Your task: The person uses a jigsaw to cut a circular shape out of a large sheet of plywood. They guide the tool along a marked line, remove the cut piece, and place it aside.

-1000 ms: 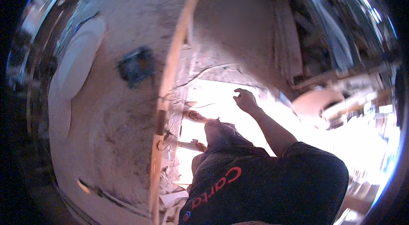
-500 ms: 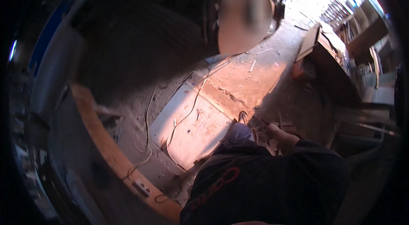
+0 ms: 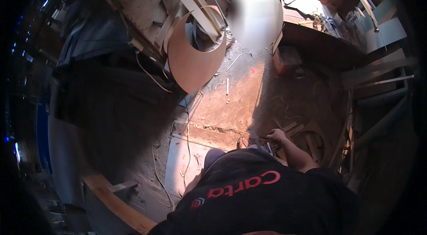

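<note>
My right hand (image 3: 276,135) is low in front of my body, right of my foot (image 3: 243,142). Its fingers are closed, and a thin dark thing seems to stick out of them to the left, too small to name. Beneath and beside this hand lie several wood offcuts (image 3: 293,129) and a curved wooden piece (image 3: 314,133). At the left edge of my dark shirt (image 3: 249,190) a sliver of skin shows, perhaps my left arm; the left hand itself is out of sight.
A thin curved brown panel (image 3: 195,70) stands ahead on the left. A cable (image 3: 187,146) crosses the pale board (image 3: 178,159) on the floor. A curved wooden beam (image 3: 116,204) lies lower left; a reddish box (image 3: 287,59) is under the right-hand bench. A blurred round patch hides the far centre.
The view has turned, so the curved panel and the wood-strewn bench at upper left now show. The pale floor board sits lower in view. My right hand stays closed near my front.
</note>
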`<control>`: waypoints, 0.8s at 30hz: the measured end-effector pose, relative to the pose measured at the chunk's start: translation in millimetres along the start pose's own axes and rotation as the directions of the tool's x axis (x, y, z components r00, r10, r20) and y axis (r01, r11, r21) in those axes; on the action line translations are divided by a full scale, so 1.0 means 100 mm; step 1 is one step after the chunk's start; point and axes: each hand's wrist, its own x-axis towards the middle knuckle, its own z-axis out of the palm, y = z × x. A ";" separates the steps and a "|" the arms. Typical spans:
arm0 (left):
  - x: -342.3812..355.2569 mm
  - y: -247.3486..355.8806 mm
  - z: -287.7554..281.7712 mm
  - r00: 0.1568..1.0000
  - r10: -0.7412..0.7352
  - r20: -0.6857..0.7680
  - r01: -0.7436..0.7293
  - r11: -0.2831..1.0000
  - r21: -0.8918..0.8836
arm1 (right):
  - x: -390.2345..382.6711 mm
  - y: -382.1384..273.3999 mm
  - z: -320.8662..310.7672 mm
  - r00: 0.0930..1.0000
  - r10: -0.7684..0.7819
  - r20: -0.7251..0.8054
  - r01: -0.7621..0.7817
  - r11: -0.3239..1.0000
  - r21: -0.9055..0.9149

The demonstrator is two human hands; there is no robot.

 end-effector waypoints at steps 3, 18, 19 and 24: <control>0.10 0.81 0.51 0.991 -0.127 -0.041 0.131 0.985 0.114 | 0.15 -0.05 -0.10 0.996 -0.053 -0.069 0.054 0.999 0.005; 1.64 4.36 3.04 0.935 0.350 -0.052 -0.042 0.256 0.966 | 0.24 0.35 -0.96 0.943 0.321 -0.089 -0.304 0.939 0.162; 1.71 4.59 3.26 0.932 0.361 -0.022 -0.025 0.125 0.992 | 0.34 0.18 -1.03 0.906 0.410 -0.105 -0.364 0.882 0.299; 2.06 5.69 4.63 0.917 0.373 0.141 0.073 -0.504 0.861 | 1.08 -0.42 -1.62 0.830 0.532 -0.166 -0.341 0.720 0.605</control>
